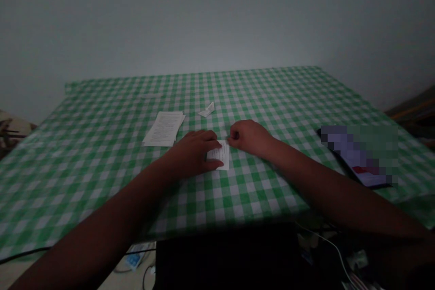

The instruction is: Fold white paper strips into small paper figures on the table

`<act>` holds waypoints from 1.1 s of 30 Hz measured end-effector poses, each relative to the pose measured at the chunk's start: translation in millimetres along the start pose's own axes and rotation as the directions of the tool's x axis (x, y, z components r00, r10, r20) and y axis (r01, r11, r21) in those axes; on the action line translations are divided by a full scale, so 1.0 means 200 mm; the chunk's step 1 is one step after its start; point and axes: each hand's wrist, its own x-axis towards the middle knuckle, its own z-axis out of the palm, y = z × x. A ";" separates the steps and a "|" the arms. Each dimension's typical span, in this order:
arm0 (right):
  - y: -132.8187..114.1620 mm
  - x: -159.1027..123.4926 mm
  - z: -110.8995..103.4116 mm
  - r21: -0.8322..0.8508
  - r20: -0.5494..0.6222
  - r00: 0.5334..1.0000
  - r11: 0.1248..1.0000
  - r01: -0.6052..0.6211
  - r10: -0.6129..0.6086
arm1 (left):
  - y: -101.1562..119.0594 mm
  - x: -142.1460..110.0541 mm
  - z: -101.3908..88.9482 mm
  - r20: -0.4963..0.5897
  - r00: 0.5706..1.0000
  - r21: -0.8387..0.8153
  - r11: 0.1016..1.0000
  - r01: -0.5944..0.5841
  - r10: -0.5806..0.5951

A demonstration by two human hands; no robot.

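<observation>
Resting your left hand [192, 154] with open fingers on the paper slip [219, 156] lying near-to-far, your right hand [246, 138] sits curled shut just beside it.

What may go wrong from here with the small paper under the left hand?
The small paper slip is pinned only by the left hand, so it may slide on the checked tablecloth. The right hand sits close and could crease it. The loose printed sheets beside the left hand could get knocked.
</observation>
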 end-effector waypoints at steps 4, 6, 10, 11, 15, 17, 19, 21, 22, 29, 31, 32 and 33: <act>-0.02 -0.06 0.01 0.067 0.080 0.994 0.995 0.072 -0.077 | 0.00 0.00 0.00 -0.002 1.000 0.006 1.000 0.004 -0.004; -0.03 -0.08 0.01 0.078 0.100 0.992 0.994 0.072 -0.080 | 0.01 -0.01 0.00 -0.001 1.000 0.009 1.000 0.005 -0.005; -0.02 -0.06 0.00 0.061 0.087 0.996 0.998 0.021 -0.026 | 0.00 -0.01 0.01 0.000 1.000 0.012 1.000 -0.005 0.005; -0.02 -0.04 0.00 0.051 0.070 0.998 0.999 -0.002 -0.002 | 0.00 -0.01 0.01 0.003 1.000 0.013 1.000 -0.006 0.006; 0.00 0.01 -0.01 0.009 0.015 0.999 0.999 -0.045 0.045 | -0.01 0.00 0.01 -0.004 1.000 0.006 1.000 -0.010 0.010; -0.01 -0.01 -0.01 0.001 0.019 1.000 1.000 -0.025 0.025 | -0.01 0.00 0.01 -0.007 1.000 0.005 1.000 -0.009 0.009; -0.02 -0.05 0.00 0.009 0.051 0.998 1.000 0.021 -0.021 | 0.00 0.00 0.01 -0.006 1.000 0.009 1.000 -0.004 0.004; -0.05 -0.10 0.00 0.041 0.112 0.990 0.995 0.087 -0.091 | 0.00 0.00 0.00 -0.005 1.000 0.012 1.000 0.003 -0.003; -0.05 -0.11 0.01 0.045 0.131 0.984 0.993 0.111 -0.116 | 0.00 0.00 0.00 -0.006 1.000 0.013 1.000 0.006 -0.006; -0.02 -0.03 -0.01 -0.011 0.062 0.998 1.000 0.005 -0.005 | 0.01 -0.01 0.00 0.005 1.000 0.002 1.000 0.002 -0.002; -0.02 -0.01 -0.02 -0.027 0.036 0.999 1.000 -0.013 0.014 | 0.00 -0.01 0.00 0.006 1.000 -0.003 1.000 0.000 0.000; -0.02 -0.02 -0.03 -0.030 0.033 0.999 0.999 -0.014 0.015 | 0.00 0.00 0.00 0.005 1.000 -0.004 1.000 0.002 -0.002; -0.02 -0.03 -0.03 -0.028 0.043 0.999 1.000 -0.006 0.007 | 0.00 -0.01 0.00 0.003 1.000 -0.004 1.000 0.003 -0.003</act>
